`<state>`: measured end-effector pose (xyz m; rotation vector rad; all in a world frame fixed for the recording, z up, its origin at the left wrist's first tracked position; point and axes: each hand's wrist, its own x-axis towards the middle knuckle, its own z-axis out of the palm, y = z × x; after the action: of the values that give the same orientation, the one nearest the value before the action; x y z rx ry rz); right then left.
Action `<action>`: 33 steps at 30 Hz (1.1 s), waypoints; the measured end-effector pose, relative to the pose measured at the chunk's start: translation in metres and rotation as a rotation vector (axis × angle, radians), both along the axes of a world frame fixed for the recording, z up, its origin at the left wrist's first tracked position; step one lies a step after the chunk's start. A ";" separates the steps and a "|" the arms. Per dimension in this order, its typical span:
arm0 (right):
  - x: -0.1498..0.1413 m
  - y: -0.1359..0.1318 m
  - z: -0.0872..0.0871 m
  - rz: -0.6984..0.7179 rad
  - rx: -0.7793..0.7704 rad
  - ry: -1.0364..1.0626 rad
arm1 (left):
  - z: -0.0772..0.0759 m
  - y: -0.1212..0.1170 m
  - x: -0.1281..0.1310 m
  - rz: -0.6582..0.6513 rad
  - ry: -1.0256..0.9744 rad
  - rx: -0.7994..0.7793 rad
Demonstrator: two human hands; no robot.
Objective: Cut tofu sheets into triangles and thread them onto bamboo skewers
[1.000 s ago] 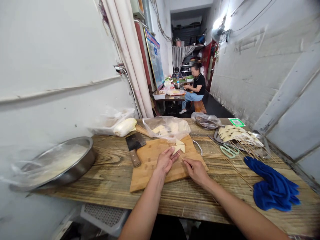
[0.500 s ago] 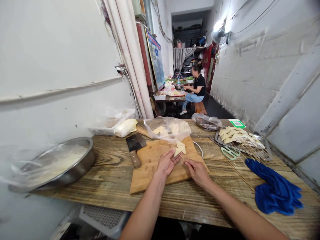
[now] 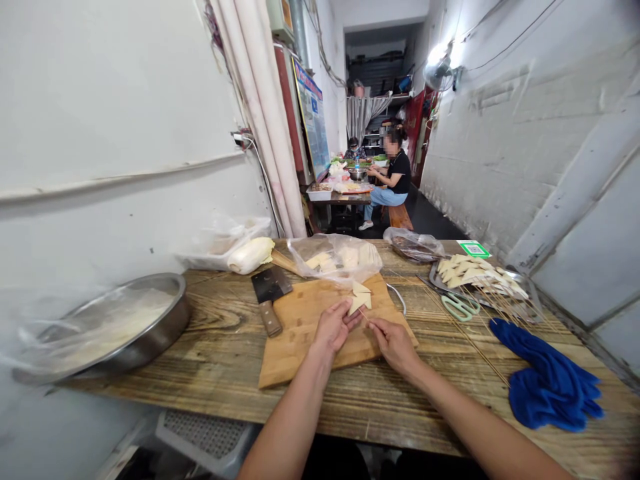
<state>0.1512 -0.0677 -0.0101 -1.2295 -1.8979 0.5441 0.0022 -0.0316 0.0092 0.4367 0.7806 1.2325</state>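
Over the cutting board [image 3: 295,347], my left hand [image 3: 334,325] is closed on pale, triangular tofu-like slices [image 3: 361,298], which stand up past its fingertips. My right hand [image 3: 393,341] pinches a thin wooden skewer [image 3: 365,315] whose far end meets the lower edge of the slices. How deep the tip goes in is too small to tell. Just behind the slices, a clear plastic bag [image 3: 345,257] holds more pale pieces at the board's back edge. A cleaver [image 3: 271,293] lies on the board's left side, its wooden handle toward me.
At right are a metal tray with skewered pale slices [image 3: 480,275], green-handled scissors [image 3: 461,307], loose skewers [image 3: 480,353] and a blue cloth [image 3: 550,387]. A large steel basin [image 3: 180,303] stands left. Behind are a cabbage [image 3: 251,255] and a dark bagged item [image 3: 414,245]. Two people sit farther back.
My hands, the slices and the skewer keep almost the same position. The view has shifted very slightly. In the background, the seated person in black has moved their hands a little.
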 end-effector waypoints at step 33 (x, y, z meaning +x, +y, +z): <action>-0.003 -0.006 0.011 -0.035 0.002 -0.056 | 0.005 -0.003 0.004 0.092 0.060 -0.018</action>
<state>0.1486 -0.0741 0.0009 -1.2866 -1.9190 0.4938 0.0067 -0.0350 0.0140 0.4289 0.8707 1.3016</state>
